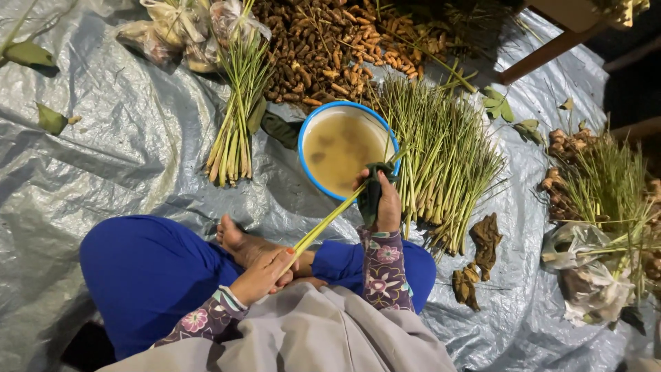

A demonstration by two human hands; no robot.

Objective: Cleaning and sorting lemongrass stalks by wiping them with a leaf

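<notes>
Left hand (260, 275) grips our lemongrass stalk (323, 227) at its base over the lap; right hand (383, 203) pinches a dark cloth (372, 193) round it beside the basin (306, 131). Mid-wipe, we reckon; next, slide cloth along.

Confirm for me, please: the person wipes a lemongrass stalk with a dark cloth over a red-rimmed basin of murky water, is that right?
Not quite: the basin has a blue rim, not red, as the head view shows. The rest holds: the right hand presses a dark cloth on the lemongrass stalk, which the left hand holds.
</notes>
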